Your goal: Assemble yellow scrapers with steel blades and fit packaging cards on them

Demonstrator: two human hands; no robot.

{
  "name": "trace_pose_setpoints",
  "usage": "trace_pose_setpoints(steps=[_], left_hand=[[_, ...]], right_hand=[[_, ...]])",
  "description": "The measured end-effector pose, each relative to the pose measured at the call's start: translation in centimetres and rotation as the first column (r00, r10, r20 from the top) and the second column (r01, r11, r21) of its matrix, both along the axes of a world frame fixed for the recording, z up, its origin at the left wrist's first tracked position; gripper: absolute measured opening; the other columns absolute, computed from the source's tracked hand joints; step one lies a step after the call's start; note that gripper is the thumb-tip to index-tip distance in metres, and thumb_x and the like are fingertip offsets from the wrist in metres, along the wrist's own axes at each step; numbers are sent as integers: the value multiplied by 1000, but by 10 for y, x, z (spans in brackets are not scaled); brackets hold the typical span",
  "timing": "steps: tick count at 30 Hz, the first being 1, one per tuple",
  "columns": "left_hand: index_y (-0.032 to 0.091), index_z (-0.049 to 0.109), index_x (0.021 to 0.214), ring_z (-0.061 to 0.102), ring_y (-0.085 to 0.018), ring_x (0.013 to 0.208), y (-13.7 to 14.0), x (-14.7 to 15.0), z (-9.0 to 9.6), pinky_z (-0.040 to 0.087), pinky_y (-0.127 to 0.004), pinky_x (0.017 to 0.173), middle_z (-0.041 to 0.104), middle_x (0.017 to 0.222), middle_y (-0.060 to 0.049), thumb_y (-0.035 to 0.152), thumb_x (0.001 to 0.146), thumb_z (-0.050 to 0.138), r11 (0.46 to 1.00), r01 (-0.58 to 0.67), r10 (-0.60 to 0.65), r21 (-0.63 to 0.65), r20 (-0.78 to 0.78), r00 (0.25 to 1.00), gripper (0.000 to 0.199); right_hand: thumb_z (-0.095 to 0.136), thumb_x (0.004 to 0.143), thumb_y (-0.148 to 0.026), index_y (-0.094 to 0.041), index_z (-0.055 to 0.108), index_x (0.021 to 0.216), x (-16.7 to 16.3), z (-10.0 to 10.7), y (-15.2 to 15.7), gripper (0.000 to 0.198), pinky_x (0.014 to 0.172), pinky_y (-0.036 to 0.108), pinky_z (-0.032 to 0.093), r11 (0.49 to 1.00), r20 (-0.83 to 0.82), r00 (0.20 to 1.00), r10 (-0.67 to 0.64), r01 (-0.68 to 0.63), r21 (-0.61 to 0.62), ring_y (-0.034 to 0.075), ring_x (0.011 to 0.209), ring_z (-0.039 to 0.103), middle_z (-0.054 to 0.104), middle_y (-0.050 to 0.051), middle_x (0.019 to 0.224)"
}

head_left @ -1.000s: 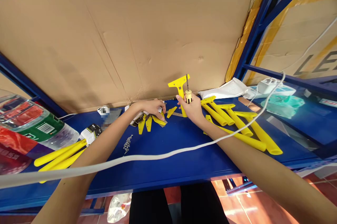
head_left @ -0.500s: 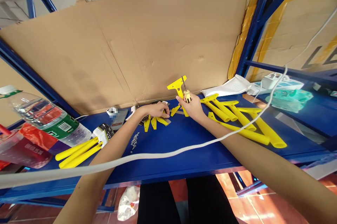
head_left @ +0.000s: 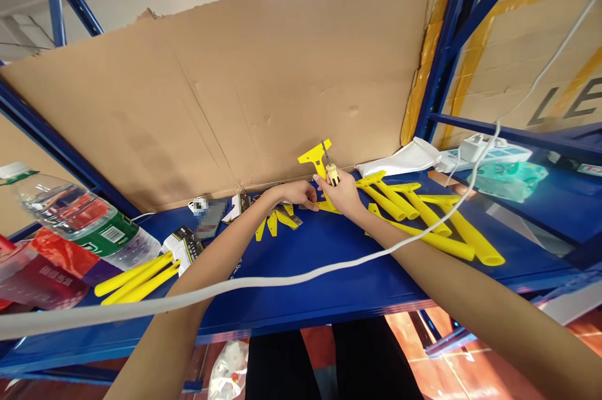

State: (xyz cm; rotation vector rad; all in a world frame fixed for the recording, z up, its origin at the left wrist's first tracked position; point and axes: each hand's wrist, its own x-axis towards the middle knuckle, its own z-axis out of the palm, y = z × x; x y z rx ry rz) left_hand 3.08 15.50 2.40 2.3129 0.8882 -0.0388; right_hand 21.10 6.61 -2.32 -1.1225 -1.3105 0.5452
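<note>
My right hand (head_left: 345,192) is closed round a yellow scraper handle (head_left: 320,165) and a screwdriver (head_left: 332,174) with a pale grip. The handle's wide head points up, and the screwdriver shaft crosses in front of it. At the left end of a small flat yellow plate (head_left: 327,206), just below the right hand, the fingers of my left hand (head_left: 303,193) are pinched together. More yellow plates (head_left: 273,223) fan out on the blue shelf under my left wrist. Small screws (head_left: 237,267) lie partly hidden behind my left forearm.
Several yellow scraper handles (head_left: 435,215) lie at right. Packaged yellow handles (head_left: 136,281), a water bottle (head_left: 108,231) and a red cup (head_left: 40,274) are at left. A white cable (head_left: 301,278) crosses in front. Cardboard (head_left: 282,74) stands behind the blue shelf (head_left: 291,300).
My left hand has moved right from above the fanned plates to the single yellow plate, which has shifted right and turned. My right hand still holds the scraper handle and screwdriver.
</note>
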Motion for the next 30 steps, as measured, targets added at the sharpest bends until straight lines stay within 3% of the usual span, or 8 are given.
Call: trace_pose_setpoints(steps=[5, 9, 13, 16, 19, 23, 30], left_hand=[[19, 79, 81, 66, -20, 75, -9, -9, 1, 51, -35, 74, 77, 79, -3, 36, 65, 100, 996, -78, 82, -41, 112, 990, 31], [17, 82, 84, 68, -20, 77, -25, -40, -1, 54, -35, 76, 79, 81, -5, 45, 70, 101, 967, -245, 253, -65, 302, 919, 36], [18, 82, 93, 76, -21, 81, -46, -85, -6, 62, -36, 80, 83, 90, -8, 56, 70, 106, 881, -431, 465, -193, 517, 719, 51], [19, 82, 101, 82, -23, 86, -64, -111, -15, 68, -39, 87, 86, 99, -10, 62, 67, 107, 812, -473, 573, -342, 620, 535, 61], [17, 83, 102, 84, -23, 88, -78, -125, -24, 69, -38, 90, 86, 99, -11, 55, 67, 110, 762, -457, 635, -459, 669, 387, 59], [14, 86, 102, 84, -20, 86, -85, -128, -31, 69, -34, 89, 86, 95, -10, 35, 74, 109, 715, -409, 683, -567, 692, 234, 42], [15, 86, 98, 84, -17, 91, -86, -128, -27, 65, -29, 90, 87, 97, -7, 21, 81, 103, 653, -333, 728, -680, 685, 29, 25]], right_hand=[[84, 83, -84, -31, 47, 80, 0, 4, 0, 66, 66, 42, 70, 1000, -63, 998, 26, -25, 13, 31, 79, 82, 68, 2, 75], [85, 82, -85, -30, 46, 79, -1, 9, -4, 67, 63, 40, 70, 999, -102, 994, 44, -42, 26, 31, 80, 83, 65, 1, 73], [93, 80, -77, -29, 50, 82, -3, 16, -11, 65, 56, 37, 66, 997, -144, 987, 73, -69, 30, 26, 70, 78, 64, -1, 72], [102, 73, -71, -29, 52, 89, -9, 19, -17, 68, 49, 33, 63, 986, -214, 965, 152, -163, -31, 21, 62, 73, 67, -3, 75], [107, 72, -67, -27, 58, 98, -18, 15, -23, 68, 47, 28, 61, 946, -282, 922, 264, -305, -112, 16, 58, 70, 74, -3, 81], [107, 77, -64, -23, 68, 102, -31, 3, -27, 62, 44, 25, 58, 853, -377, 848, 373, -473, -220, 14, 59, 67, 77, 1, 84], [95, 95, -57, -22, 70, 102, -41, -2, -32, 44, 47, 31, 65, 784, -411, 818, 402, -540, -308, 18, 64, 72, 78, 4, 89]])
